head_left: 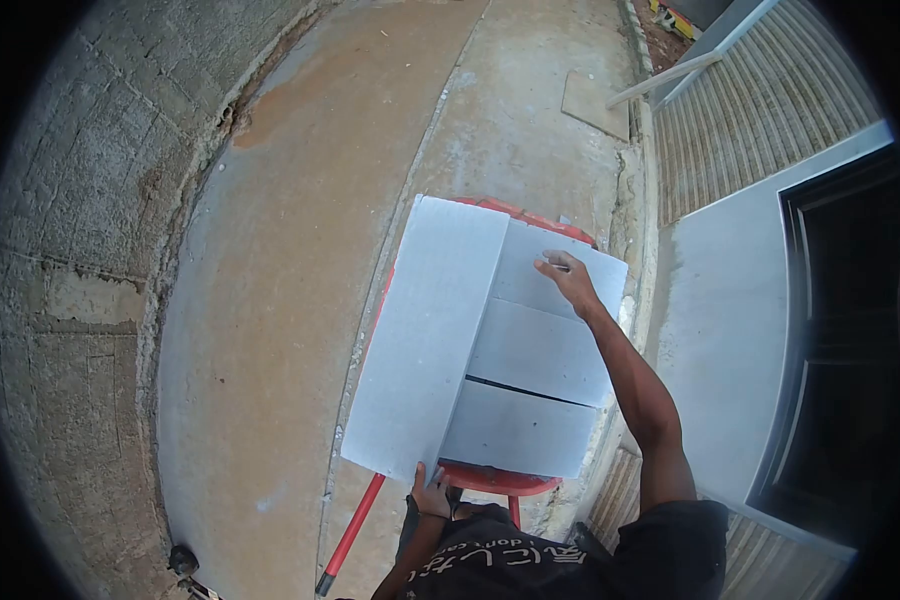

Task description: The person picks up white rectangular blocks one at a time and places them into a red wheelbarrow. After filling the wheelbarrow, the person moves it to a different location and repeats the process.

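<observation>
A long pale grey building block (425, 330) lies lengthwise on the left of a red wheelbarrow (500, 480), higher than the blocks beside it. My left hand (430, 495) is at its near end, thumb against the edge; the other fingers are partly hidden. To the right lie three more pale blocks: a far one (535, 265), a middle one (540, 350) and a near one (515, 430). A dark gap separates the middle and near ones. Over the far block is my right hand (570, 280), fingers bent and thumb apart, with nothing visible in it.
A red wheelbarrow handle (352, 535) sticks out at the near left. The concrete path (290, 270) runs between a rough block wall (80, 200) on the left and a building with a dark window (850, 340) on the right. A flat board (597, 105) lies farther ahead.
</observation>
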The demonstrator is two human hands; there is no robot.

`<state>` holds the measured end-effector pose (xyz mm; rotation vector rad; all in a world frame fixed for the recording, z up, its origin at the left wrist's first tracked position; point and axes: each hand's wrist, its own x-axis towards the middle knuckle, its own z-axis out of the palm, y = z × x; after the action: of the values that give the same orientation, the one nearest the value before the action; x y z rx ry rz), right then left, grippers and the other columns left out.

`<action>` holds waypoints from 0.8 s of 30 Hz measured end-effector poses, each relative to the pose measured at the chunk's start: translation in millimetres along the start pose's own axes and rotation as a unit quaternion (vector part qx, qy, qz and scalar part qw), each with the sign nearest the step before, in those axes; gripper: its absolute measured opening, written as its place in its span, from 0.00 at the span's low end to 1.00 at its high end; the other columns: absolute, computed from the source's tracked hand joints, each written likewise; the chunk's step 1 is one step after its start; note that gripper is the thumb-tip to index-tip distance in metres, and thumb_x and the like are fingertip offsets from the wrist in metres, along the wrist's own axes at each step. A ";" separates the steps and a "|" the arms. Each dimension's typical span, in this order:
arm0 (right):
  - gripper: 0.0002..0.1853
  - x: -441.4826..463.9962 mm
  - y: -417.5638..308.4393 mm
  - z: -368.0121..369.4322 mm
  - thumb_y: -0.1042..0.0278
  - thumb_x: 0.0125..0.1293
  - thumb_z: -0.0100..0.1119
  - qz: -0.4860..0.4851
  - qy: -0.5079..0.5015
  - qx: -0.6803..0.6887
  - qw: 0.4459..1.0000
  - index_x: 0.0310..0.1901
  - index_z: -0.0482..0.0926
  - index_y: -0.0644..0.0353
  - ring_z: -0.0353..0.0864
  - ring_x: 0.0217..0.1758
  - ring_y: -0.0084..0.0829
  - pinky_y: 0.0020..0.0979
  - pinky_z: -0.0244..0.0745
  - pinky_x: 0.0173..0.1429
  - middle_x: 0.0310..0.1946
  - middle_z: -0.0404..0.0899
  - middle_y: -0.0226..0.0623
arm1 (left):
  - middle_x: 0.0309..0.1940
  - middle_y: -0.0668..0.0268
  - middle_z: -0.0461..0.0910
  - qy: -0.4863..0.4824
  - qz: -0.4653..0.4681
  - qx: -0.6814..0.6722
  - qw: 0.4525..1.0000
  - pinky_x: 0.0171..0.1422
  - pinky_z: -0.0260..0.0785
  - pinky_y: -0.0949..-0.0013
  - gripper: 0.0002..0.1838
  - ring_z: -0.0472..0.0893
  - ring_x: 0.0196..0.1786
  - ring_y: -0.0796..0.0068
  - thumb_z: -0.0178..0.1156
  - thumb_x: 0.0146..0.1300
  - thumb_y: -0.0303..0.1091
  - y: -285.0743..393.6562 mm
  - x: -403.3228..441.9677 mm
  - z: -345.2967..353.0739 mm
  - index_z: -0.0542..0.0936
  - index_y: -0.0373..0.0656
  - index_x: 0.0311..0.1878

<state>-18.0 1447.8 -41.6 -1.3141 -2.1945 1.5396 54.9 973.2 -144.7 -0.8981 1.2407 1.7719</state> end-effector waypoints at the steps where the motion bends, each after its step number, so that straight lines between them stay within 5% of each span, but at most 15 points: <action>1: 0.32 -35.8 0.8 -6.6 0.48 0.56 0.64 0.009 -0.011 0.012 1.000 0.55 0.72 0.65 0.72 0.57 0.39 0.35 0.66 0.60 0.52 0.74 0.48 | 0.56 0.56 0.66 -0.016 -0.003 0.002 1.000 0.65 0.51 0.49 0.38 0.61 0.62 0.51 0.55 0.56 0.62 2.6 0.7 -14.1 0.65 0.42 0.61; 3: 0.31 -102.5 10.7 -24.6 0.48 0.57 0.62 0.041 -0.022 0.020 0.999 0.55 0.73 0.65 0.72 0.57 0.38 0.35 0.65 0.60 0.51 0.75 0.47 | 0.61 0.55 0.61 -0.055 -0.005 0.002 0.998 0.67 0.49 0.48 0.37 0.58 0.65 0.49 0.56 0.57 0.60 12.6 -0.2 -37.4 0.65 0.41 0.61; 7: 0.26 -241.2 26.5 -48.7 0.52 0.62 0.59 0.060 0.018 0.086 0.994 0.53 0.74 0.65 0.73 0.55 0.35 0.32 0.64 0.61 0.50 0.76 0.43 | 0.71 0.52 0.41 -0.129 -0.193 0.038 0.972 0.72 0.43 0.47 0.48 0.46 0.72 0.51 0.58 0.59 0.53 45.4 -39.0 -87.9 0.40 0.43 0.71; 10: 0.23 -349.4 44.1 -57.6 0.54 0.63 0.59 0.066 0.035 0.116 0.990 0.52 0.75 0.65 0.73 0.54 0.32 0.31 0.65 0.60 0.49 0.76 0.41 | 0.69 0.49 0.47 -0.027 -0.188 0.192 0.963 0.70 0.49 0.49 0.45 0.51 0.70 0.49 0.59 0.58 0.53 55.5 -107.1 -92.2 0.45 0.54 0.72; 11: 0.22 -389.8 51.9 -52.0 0.55 0.63 0.58 0.072 0.034 0.131 0.988 0.52 0.75 0.64 0.73 0.53 0.29 0.30 0.65 0.60 0.48 0.76 0.39 | 0.68 0.47 0.47 -0.114 -0.067 0.400 0.907 0.70 0.49 0.52 0.46 0.50 0.71 0.49 0.60 0.57 0.53 51.5 -109.2 -128.7 0.46 0.52 0.72; 12: 0.22 -426.6 63.5 -43.9 0.55 0.63 0.58 0.066 0.045 0.143 0.986 0.52 0.75 0.64 0.73 0.53 0.29 0.30 0.65 0.60 0.48 0.76 0.39 | 0.68 0.45 0.47 -0.192 0.058 0.582 0.788 0.71 0.50 0.56 0.46 0.49 0.71 0.50 0.61 0.56 0.52 43.7 -104.0 -173.1 0.48 0.49 0.72; 13: 0.23 -461.5 75.5 -34.4 0.53 0.62 0.59 0.066 0.043 0.154 0.985 0.52 0.76 0.63 0.73 0.54 0.32 0.31 0.66 0.59 0.50 0.75 0.41 | 0.68 0.45 0.47 -0.195 0.068 0.592 0.779 0.71 0.50 0.56 0.46 0.49 0.71 0.50 0.61 0.56 0.52 24.5 -58.5 -279.5 0.48 0.49 0.72; 15: 0.24 -524.7 102.1 -18.2 0.50 0.61 0.59 0.060 0.052 0.178 0.981 0.52 0.76 0.61 0.73 0.55 0.36 0.32 0.67 0.59 0.51 0.73 0.44 | 0.68 0.45 0.47 -0.474 0.021 0.663 0.579 0.71 0.50 0.62 0.45 0.54 0.69 0.50 0.60 0.55 0.55 -3.6 -5.7 -299.3 0.55 0.42 0.69; 17: 0.24 -600.4 141.9 -1.9 0.48 0.59 0.60 0.057 0.049 0.002 0.997 0.51 0.77 0.56 0.73 0.55 0.41 0.37 0.69 0.58 0.52 0.71 0.49 | 0.67 0.46 0.51 -0.406 0.061 0.718 0.563 0.70 0.51 0.61 0.42 0.58 0.68 0.50 0.58 0.57 0.55 4.1 -78.9 -328.4 0.57 0.40 0.68; 18: 0.24 -645.5 167.5 8.3 0.47 0.58 0.60 0.040 0.069 -0.130 0.988 0.50 0.78 0.55 0.73 0.54 0.43 0.39 0.69 0.57 0.53 0.70 0.52 | 0.66 0.47 0.56 -0.337 0.105 0.754 0.554 0.69 0.53 0.61 0.40 0.62 0.66 0.50 0.56 0.59 0.56 27.8 -147.3 -258.4 0.60 0.38 0.67; 19: 0.24 -691.4 191.7 19.7 0.46 0.57 0.61 0.026 0.087 -0.260 0.961 0.50 0.78 0.54 0.72 0.54 0.45 0.41 0.70 0.56 0.53 0.69 0.54 | 0.66 0.47 0.56 -0.337 0.107 0.764 0.540 0.69 0.53 0.61 0.40 0.62 0.66 0.50 0.56 0.59 0.56 34.4 -155.0 -279.4 0.60 0.38 0.67; 21: 0.23 -785.1 215.5 44.5 0.48 0.56 0.60 0.209 0.137 -0.231 0.940 0.48 0.79 0.56 0.73 0.53 0.48 0.43 0.69 0.57 0.50 0.71 0.56 | 0.65 0.47 0.57 -0.383 0.076 0.769 0.506 0.69 0.53 0.62 0.39 0.63 0.65 0.51 0.55 0.60 0.56 55.1 -170.3 -288.4 0.60 0.38 0.67; 24: 0.21 -924.6 291.7 73.0 0.47 0.59 0.56 0.370 0.281 0.011 0.885 0.43 0.78 0.57 0.77 0.41 0.46 0.44 0.71 0.45 0.39 0.76 0.48 | 0.64 0.48 0.60 -0.450 0.019 0.772 0.448 0.68 0.54 0.62 0.38 0.64 0.64 0.51 0.53 0.61 0.56 35.8 -211.5 -263.4 0.61 0.39 0.66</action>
<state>662.1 754.1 -3.4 -2.3894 -1.3649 1.0972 147.4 671.9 -18.0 1.0556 1.3339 0.2307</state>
